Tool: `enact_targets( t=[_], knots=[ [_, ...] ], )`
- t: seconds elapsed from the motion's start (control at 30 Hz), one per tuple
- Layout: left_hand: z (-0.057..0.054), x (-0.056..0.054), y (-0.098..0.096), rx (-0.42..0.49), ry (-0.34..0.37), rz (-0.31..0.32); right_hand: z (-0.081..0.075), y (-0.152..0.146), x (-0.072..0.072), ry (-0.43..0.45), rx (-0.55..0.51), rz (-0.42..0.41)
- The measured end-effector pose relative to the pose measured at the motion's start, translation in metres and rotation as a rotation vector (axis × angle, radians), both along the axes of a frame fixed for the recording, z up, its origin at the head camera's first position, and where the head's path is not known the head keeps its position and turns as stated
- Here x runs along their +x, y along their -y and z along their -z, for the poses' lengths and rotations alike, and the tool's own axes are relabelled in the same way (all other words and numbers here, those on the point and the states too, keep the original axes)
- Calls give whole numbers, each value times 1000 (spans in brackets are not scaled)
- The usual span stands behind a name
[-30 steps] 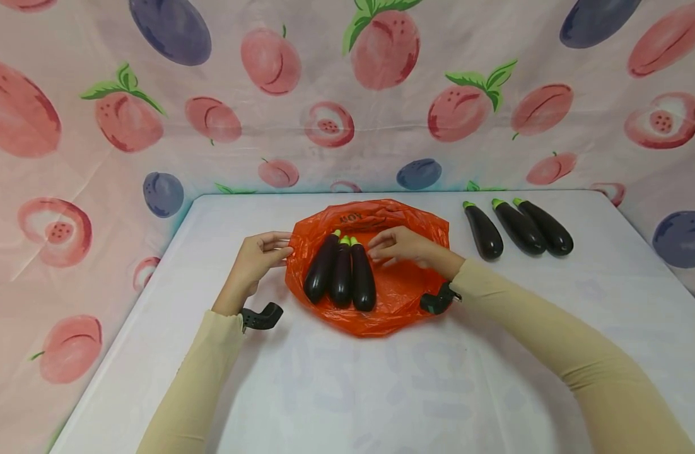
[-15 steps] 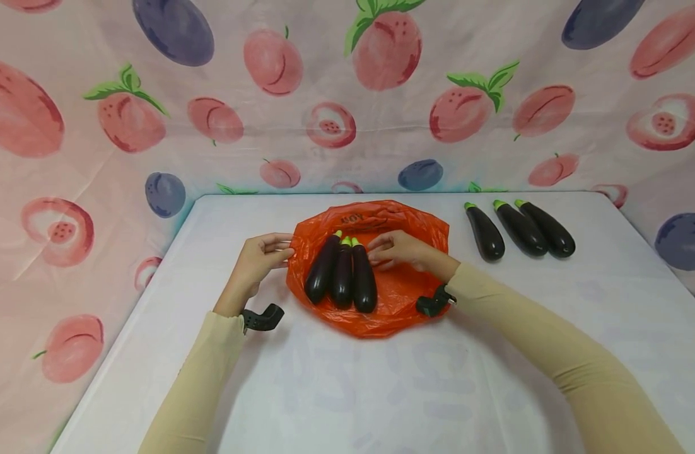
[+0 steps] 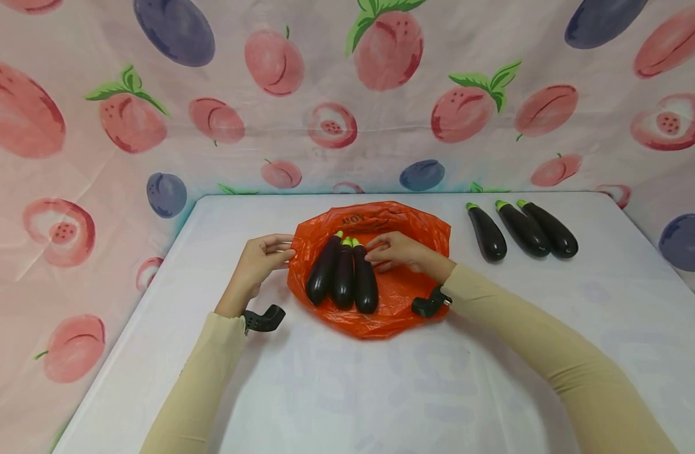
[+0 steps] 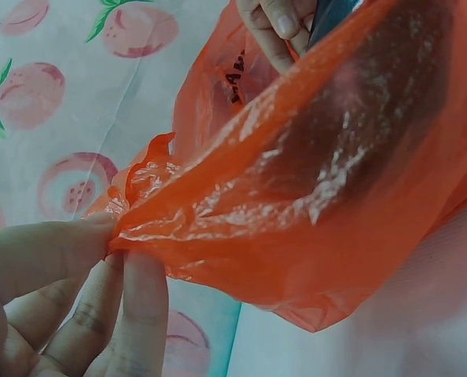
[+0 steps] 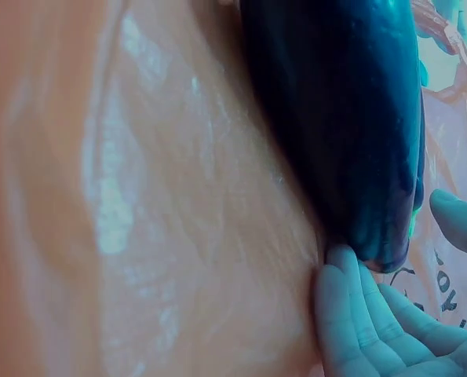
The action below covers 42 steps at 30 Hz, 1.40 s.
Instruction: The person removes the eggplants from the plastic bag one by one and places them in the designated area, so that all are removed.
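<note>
Right grip (image 3: 390, 250) nearer, kinda spread, rightmost bagged eggplant (image 3: 366, 282) just left, stem toward bench's (image 3: 245, 214) far edge; left grip (image 3: 258, 260) pinching plastic bag (image 3: 401, 293).

A white tabletop (image 3: 359, 391) — and behind it, a pale pink cloth (image 3: 330, 79) with red and dark-blue fruit motifs

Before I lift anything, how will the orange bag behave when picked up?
The orange bag is likely floppy: its see-through film wrinkles where the left hand pinches it. Lifted by that edge, it may sag, since three eggplants lie in it.
</note>
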State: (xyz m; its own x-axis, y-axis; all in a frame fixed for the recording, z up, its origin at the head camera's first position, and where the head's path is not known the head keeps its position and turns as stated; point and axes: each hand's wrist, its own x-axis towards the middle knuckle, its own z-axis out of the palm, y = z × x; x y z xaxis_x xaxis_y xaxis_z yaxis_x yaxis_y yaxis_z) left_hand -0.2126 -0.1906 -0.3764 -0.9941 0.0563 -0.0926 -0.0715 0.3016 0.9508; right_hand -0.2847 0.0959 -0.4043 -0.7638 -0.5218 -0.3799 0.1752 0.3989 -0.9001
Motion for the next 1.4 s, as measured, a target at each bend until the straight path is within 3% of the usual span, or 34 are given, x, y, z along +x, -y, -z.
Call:
enact_targets(
  t=[0.3,0.67,1.4],
  knots=[
    [0,0,0,8,-5,5,2,2,0,12,-4,24],
    [0,0,0,12,-4,8,-1,0,4,47,-22,-37],
    [-3,1,-1,9,5,11,-8,1,16,83,-6,-61]
  ],
)
